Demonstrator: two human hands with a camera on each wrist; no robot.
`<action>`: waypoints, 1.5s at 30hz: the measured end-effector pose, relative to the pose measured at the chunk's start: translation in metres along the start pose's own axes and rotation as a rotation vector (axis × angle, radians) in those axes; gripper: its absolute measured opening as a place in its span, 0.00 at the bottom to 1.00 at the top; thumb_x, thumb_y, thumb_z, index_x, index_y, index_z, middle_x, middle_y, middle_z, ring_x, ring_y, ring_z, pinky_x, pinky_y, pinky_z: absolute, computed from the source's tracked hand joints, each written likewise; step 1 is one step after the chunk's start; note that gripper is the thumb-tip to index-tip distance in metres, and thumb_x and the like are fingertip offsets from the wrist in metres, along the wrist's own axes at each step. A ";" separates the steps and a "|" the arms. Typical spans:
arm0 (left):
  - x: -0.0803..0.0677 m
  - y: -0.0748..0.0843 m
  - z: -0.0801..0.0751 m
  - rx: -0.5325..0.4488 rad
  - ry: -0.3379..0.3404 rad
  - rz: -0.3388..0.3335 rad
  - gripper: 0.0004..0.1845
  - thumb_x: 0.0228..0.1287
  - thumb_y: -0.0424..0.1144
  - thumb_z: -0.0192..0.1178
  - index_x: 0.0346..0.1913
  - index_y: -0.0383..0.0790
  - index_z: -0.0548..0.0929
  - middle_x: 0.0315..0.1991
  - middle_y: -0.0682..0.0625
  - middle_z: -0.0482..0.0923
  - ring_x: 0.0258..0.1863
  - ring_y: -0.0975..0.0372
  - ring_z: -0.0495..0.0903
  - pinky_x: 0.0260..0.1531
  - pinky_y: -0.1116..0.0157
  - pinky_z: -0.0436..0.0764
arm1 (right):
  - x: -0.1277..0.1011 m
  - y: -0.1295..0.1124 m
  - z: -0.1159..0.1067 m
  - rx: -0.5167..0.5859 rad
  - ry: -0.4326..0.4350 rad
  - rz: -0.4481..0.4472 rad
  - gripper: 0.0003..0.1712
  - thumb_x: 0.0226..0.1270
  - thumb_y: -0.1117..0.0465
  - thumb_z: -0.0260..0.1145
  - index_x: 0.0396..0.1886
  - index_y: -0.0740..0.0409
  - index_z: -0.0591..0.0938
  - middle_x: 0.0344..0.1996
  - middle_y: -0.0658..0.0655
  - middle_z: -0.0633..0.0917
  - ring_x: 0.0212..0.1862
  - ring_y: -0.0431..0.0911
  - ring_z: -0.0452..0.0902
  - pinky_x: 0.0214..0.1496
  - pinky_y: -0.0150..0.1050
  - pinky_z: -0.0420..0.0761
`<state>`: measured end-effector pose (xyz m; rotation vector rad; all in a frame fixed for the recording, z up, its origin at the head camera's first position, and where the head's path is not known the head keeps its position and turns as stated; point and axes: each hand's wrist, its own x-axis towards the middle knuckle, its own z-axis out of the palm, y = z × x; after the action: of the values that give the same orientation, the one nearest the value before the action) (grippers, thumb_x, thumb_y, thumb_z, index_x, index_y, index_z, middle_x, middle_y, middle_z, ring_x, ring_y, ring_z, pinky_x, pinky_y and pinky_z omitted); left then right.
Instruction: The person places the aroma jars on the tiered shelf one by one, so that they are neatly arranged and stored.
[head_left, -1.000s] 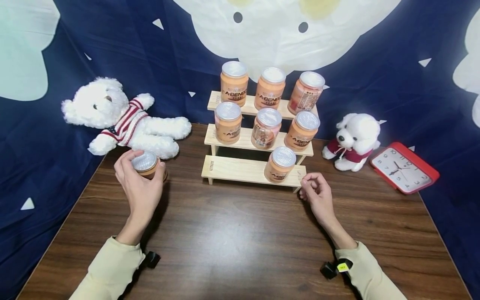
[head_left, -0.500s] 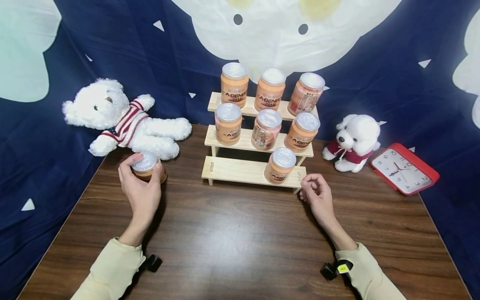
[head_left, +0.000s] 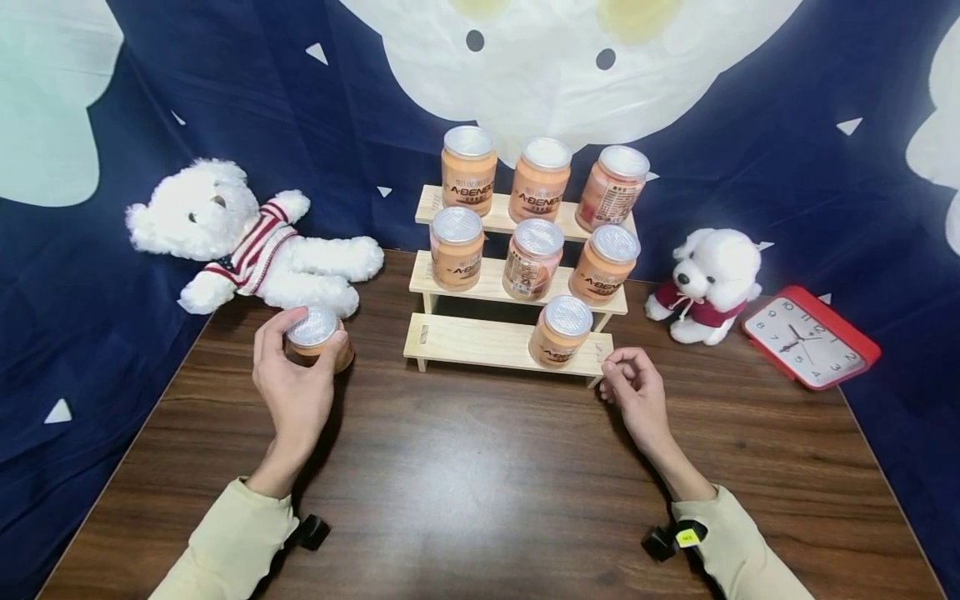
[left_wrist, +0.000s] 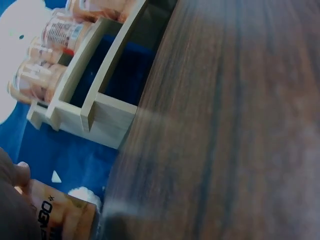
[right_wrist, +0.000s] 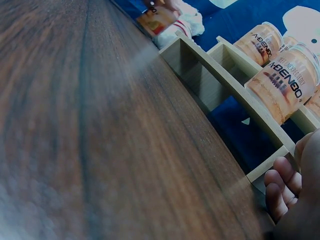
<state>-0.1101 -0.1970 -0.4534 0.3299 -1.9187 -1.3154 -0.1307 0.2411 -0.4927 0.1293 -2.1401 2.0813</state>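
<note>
In the head view my left hand (head_left: 296, 396) grips an orange jar (head_left: 313, 329) with a silver lid, thumb on one side and fingers on the other. The jar stays upright near the white bear's feet; its printed side (left_wrist: 62, 212) shows in the left wrist view. My right hand (head_left: 637, 400) has loosely curled fingers right at the right end of the lowest wooden shelf (head_left: 472, 337), overlapping it in the right wrist view. A single jar (head_left: 560, 332) stands on that shelf, towards its right end, close to my right hand.
Three jars stand on the top shelf (head_left: 500, 215) and three on the middle shelf (head_left: 487, 271). A white teddy bear (head_left: 262, 242) lies at left. On the right are a white plush dog (head_left: 708, 283) and a red clock (head_left: 810, 337). A blue cloth (head_left: 315, 108) hangs behind.
My left hand has shifted a little to the right with the jar, towards the shelves. My right hand has stayed at the shelf's right end.
</note>
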 end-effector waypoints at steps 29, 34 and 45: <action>-0.034 0.079 0.037 -0.284 -0.292 0.095 0.37 0.54 0.26 0.85 0.66 0.30 0.79 0.62 0.44 0.86 0.61 0.60 0.82 0.65 0.67 0.82 | 0.001 0.000 0.000 -0.007 0.005 -0.001 0.12 0.83 0.72 0.63 0.51 0.82 0.71 0.24 0.48 0.84 0.26 0.37 0.80 0.26 0.27 0.81; -0.042 0.078 0.053 -0.275 -0.352 0.093 0.38 0.53 0.29 0.87 0.66 0.32 0.79 0.61 0.46 0.86 0.60 0.60 0.82 0.64 0.63 0.82 | 0.001 -0.001 0.000 -0.013 0.010 0.001 0.11 0.83 0.72 0.63 0.50 0.80 0.72 0.24 0.48 0.84 0.26 0.37 0.80 0.26 0.27 0.81; -0.056 0.075 0.075 -0.233 -0.400 0.108 0.38 0.56 0.36 0.87 0.67 0.37 0.78 0.63 0.48 0.84 0.62 0.58 0.80 0.65 0.52 0.82 | 0.001 0.000 -0.001 -0.010 0.008 0.011 0.13 0.84 0.72 0.63 0.51 0.81 0.71 0.24 0.48 0.84 0.26 0.37 0.79 0.26 0.27 0.81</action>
<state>-0.1112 -0.0799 -0.4249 -0.1648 -2.0388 -1.6028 -0.1315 0.2421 -0.4925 0.1085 -2.1508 2.0731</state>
